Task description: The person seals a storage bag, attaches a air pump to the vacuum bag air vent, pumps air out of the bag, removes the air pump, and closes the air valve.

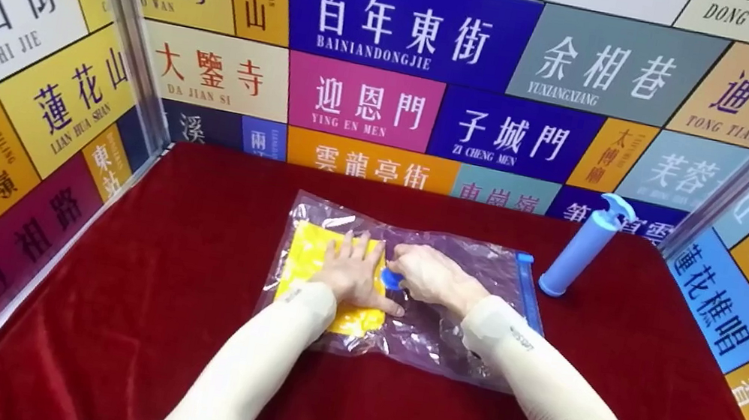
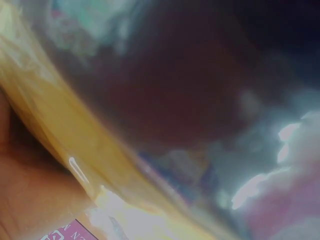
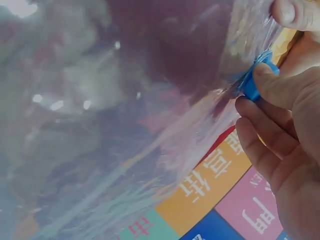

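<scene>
A clear plastic vacuum storage bag (image 1: 429,337) lies flat, with a folded yellow item (image 1: 304,255), seemingly cloth, inside its left half. My left hand (image 1: 355,271) rests with spread fingers on top of the bag, over the yellow item. Just to its right, the fingers and thumb of my right hand (image 1: 436,275) pinch the blue valve cap (image 1: 392,279) on the bag. The right wrist view shows the thumb on one side of this cap (image 3: 252,90) and fingers beneath. In the blurred left wrist view, the yellow item (image 2: 75,115) bulges under the film.
A blue hand pump (image 1: 577,251) stands upright beyond the bag's right end, near its blue zip slider (image 1: 525,258). Dark red cloth (image 1: 130,260) covers the table. Printed panels (image 1: 405,25) and clear posts (image 1: 125,16) stand around the back and sides.
</scene>
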Tool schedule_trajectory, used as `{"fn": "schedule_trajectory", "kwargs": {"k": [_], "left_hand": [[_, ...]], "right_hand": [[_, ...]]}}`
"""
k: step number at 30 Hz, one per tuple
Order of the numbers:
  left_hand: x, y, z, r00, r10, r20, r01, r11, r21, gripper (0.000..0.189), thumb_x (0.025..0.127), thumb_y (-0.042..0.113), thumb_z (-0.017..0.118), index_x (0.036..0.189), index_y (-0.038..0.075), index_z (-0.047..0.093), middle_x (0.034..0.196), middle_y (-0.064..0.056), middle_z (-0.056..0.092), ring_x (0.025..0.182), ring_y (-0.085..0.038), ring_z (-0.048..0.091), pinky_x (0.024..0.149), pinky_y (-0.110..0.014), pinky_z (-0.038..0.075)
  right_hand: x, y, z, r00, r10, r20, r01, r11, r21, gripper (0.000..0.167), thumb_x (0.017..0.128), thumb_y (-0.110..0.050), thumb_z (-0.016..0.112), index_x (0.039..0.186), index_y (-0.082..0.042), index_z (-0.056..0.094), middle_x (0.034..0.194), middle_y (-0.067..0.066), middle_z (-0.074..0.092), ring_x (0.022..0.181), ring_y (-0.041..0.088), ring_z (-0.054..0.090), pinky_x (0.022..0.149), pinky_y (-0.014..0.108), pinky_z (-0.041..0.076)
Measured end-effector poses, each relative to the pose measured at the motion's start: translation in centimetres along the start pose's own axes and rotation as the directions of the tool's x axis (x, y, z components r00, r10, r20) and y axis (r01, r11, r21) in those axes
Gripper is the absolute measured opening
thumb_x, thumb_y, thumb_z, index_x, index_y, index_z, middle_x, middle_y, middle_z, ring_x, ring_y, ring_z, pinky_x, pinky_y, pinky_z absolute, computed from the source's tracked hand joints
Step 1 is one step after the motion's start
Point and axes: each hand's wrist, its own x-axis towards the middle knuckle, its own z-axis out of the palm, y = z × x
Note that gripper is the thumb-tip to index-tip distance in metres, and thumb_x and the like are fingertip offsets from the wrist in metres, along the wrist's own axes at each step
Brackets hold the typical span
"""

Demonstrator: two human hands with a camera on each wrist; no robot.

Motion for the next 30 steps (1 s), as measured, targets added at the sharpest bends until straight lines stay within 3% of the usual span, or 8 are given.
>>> {"fn": "schedule_trajectory", "kwargs": {"k": [7, 10, 15, 22, 30], "left_hand": [[0.0, 0.2, 0.3, 1.000, 0.002, 0.006, -0.002, 1.000, -0.006, 0.143, 0.079, 0.097, 0.071, 0.183, 0.020, 0.009, 0.192, -0.017, 0.004, 0.179, -0.046, 0.004, 0.146, -0.067, 0.005], [0.0, 0.2, 0.3, 1.000, -0.003, -0.001, 0.003, 1.000, -0.005, 0.143, 0.079, 0.096, 0.072, 0.183, 0.021, 0.010, 0.192, -0.016, 0.005, 0.179, -0.045, 0.004, 0.146, -0.067, 0.005], [0.0, 0.1, 0.1, 1.000, -0.001, -0.010, 0.001, 1.000, -0.003, 0.142, 0.079, 0.096, 0.073, 0.183, 0.021, 0.010, 0.192, -0.016, 0.004, 0.179, -0.045, 0.004, 0.146, -0.067, 0.005], [0.1, 0.0, 0.1, 1.000, -0.004, -0.013, 0.004, 1.000, -0.011, 0.142, 0.079, 0.095, 0.073, 0.183, 0.021, 0.011, 0.192, -0.016, 0.005, 0.179, -0.045, 0.004, 0.146, -0.067, 0.005], [0.1, 0.0, 0.1, 1.000, 0.001, 0.001, -0.001, 1.000, -0.016, 0.143, 0.080, 0.096, 0.072, 0.183, 0.021, 0.008, 0.192, -0.017, 0.003, 0.179, -0.045, 0.002, 0.146, -0.068, 0.004]], "right_hand": [[0.1, -0.3, 0.1, 1.000, -0.011, 0.001, 0.011, 1.000, 0.004, 0.008, 0.098, -0.017, 0.084, 0.096, -0.010, 0.084, 0.097, 0.012, 0.069, 0.084, 0.033, 0.071, 0.080, 0.049, 0.066], [0.4, -0.4, -0.1, 1.000, -0.004, 0.009, 0.004, 0.999, 0.040, 0.004, 0.091, -0.008, 0.086, 0.091, -0.010, 0.083, 0.097, 0.010, 0.071, 0.085, 0.033, 0.071, 0.082, 0.049, 0.067], [0.8, -0.6, -0.4, 1.000, 0.003, 0.030, -0.005, 0.997, 0.071, 0.019, 0.080, 0.003, 0.087, 0.093, -0.011, 0.083, 0.101, 0.008, 0.076, 0.090, 0.035, 0.075, 0.086, 0.051, 0.068], [1.2, -0.5, -0.4, 0.995, 0.093, 0.034, -0.096, 0.989, 0.112, 0.003, 0.091, -0.008, 0.086, 0.092, -0.010, 0.084, 0.097, 0.011, 0.076, 0.087, 0.034, 0.072, 0.086, 0.052, 0.066], [1.3, -0.7, -0.4, 0.989, 0.140, 0.034, -0.143, 0.985, 0.101, 0.007, 0.093, -0.015, 0.087, 0.090, -0.011, 0.084, 0.093, 0.012, 0.076, 0.084, 0.035, 0.071, 0.083, 0.053, 0.065]]}}
